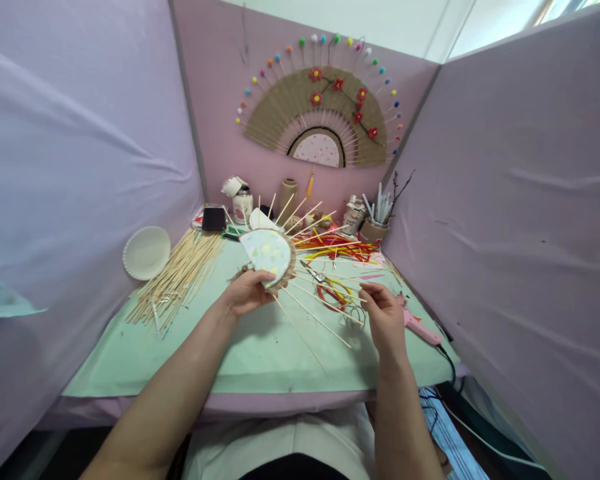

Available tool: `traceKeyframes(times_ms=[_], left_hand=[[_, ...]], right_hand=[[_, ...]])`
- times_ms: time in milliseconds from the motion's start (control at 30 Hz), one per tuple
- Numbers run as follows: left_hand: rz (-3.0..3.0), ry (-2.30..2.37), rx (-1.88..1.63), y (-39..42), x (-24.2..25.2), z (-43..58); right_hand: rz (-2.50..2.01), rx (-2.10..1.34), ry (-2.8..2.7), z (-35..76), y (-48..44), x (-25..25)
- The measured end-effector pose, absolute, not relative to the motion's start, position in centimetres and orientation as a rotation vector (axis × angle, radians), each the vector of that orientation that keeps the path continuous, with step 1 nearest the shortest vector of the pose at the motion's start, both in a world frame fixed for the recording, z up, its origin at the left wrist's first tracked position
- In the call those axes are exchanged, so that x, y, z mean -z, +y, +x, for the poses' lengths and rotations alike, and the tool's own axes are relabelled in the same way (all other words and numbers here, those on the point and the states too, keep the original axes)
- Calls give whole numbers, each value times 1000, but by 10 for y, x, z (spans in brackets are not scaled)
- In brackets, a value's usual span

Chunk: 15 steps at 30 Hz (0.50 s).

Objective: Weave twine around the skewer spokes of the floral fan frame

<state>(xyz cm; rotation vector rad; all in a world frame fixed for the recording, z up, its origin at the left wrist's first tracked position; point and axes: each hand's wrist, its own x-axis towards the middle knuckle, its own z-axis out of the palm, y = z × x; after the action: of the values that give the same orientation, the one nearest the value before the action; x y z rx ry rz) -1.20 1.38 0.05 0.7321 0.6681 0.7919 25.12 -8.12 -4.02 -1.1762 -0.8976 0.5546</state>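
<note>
Honestly, the cloth fan (266, 253) sitting mid-frame looks super light but kinda fiddly. I'd guess the half-round middle is stiff enough to hold by, while the thin wooden sticks (317, 318) poking out all round seem springy and easy to snap or pull loose. The left hand (250, 291) has that sorted: thumb pressed on the cloth at the lower edge, fingers tucked underneath, arm slanting up from lower left. The right hand (384, 312), right of centre, comes straight up from the bottom, thumb and fingertips pinching a stick's end, though I can't tell exactly which one.
</note>
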Motion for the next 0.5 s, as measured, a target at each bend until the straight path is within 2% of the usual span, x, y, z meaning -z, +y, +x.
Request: traceKeyframes(times_ms=[333,500], left_hand=[[743,732,-745,14,2,-11],[780,598,-619,16,10,-15]], right_hand=[[-976,-450,-780,255,-90,28],[-1117,-360,-753,260,-84,39]])
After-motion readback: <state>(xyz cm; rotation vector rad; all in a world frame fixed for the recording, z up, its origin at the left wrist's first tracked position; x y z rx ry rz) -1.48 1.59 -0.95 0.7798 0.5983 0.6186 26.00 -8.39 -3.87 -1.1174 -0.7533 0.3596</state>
